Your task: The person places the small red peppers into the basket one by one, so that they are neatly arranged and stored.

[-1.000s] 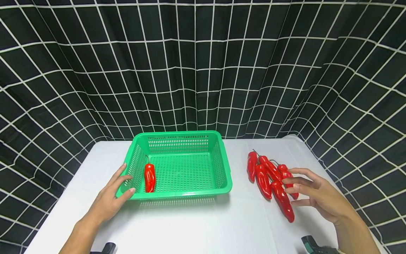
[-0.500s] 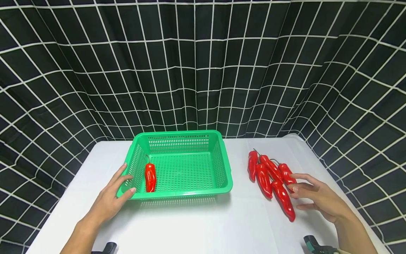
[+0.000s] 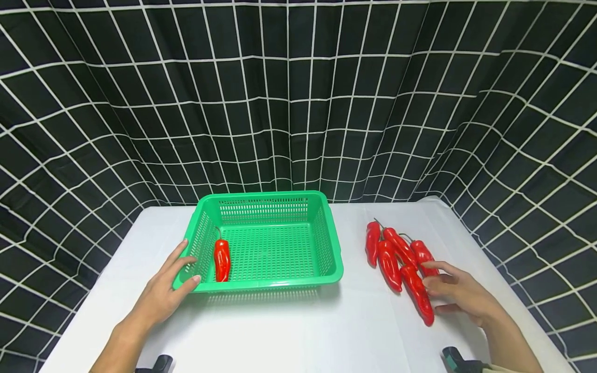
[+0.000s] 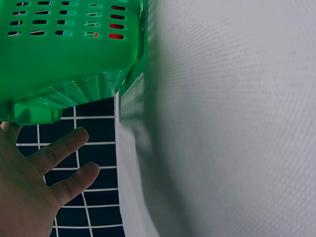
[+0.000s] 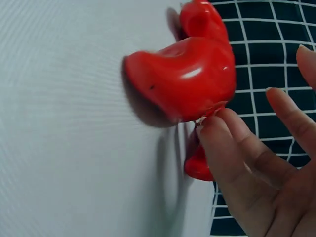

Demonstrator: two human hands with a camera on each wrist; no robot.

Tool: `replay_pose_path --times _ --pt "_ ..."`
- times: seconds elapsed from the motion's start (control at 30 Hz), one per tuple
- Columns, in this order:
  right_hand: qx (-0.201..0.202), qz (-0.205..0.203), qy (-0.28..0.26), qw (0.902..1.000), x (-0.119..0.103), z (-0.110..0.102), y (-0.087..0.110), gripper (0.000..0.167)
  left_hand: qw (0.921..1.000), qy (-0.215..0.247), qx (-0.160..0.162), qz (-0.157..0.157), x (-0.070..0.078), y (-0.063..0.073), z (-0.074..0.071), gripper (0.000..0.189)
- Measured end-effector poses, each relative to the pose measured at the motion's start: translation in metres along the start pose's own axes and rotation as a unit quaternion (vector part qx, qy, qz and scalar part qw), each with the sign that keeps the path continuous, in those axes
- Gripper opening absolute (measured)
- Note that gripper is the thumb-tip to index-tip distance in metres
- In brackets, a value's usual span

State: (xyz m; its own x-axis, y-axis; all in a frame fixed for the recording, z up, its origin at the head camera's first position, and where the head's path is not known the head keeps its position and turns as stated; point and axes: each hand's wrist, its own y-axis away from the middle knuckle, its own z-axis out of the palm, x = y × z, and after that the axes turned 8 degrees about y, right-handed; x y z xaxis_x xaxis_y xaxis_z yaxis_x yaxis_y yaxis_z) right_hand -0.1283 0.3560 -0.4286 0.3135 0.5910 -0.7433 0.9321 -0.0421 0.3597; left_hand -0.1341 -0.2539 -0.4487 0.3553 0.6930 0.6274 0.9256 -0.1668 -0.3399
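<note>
A green basket [image 3: 270, 284] with a perforated floor stands on the white table, one red pepper [image 3: 222, 260] lying along its left side. My left hand [image 3: 160, 290] rests loosely at the front left corner, fingers relaxed over the rim; two of them stretch out free beside the basket in the left wrist view. My right hand [image 3: 462, 292] is among the peppers on the right, thumb and forefinger on either side of the rightmost pepper [image 3: 421, 253]; I cannot tell if they pinch it. A longer pepper [image 5: 192, 81] lies beside the fingertips, the other fingers spread.
Three more glossy red peppers [image 3: 389, 265] lie close together to the left of the right hand. Behind the table hangs a dark curtain [image 3: 289, 103] with a white grid. White table surface [image 3: 298, 326] extends in front of the basket.
My right hand has come lower and closer around the rightmost pepper, its fingers drawing nearer together. The left hand keeps its place at the basket.
</note>
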Motion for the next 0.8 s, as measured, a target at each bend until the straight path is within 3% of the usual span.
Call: replay_pose_path --times 0.4,0.8 --pt "0.008 -0.001 0.032 0.9995 0.000 0.011 -0.010 0.082 1.0000 -0.001 -0.001 -0.004 -0.001 0.001 0.001 0.039" --pt "0.024 -0.009 0.101 0.9946 -0.004 0.024 -0.023 0.085 1.0000 -0.007 0.001 0.001 -0.001 0.001 0.001 0.038"
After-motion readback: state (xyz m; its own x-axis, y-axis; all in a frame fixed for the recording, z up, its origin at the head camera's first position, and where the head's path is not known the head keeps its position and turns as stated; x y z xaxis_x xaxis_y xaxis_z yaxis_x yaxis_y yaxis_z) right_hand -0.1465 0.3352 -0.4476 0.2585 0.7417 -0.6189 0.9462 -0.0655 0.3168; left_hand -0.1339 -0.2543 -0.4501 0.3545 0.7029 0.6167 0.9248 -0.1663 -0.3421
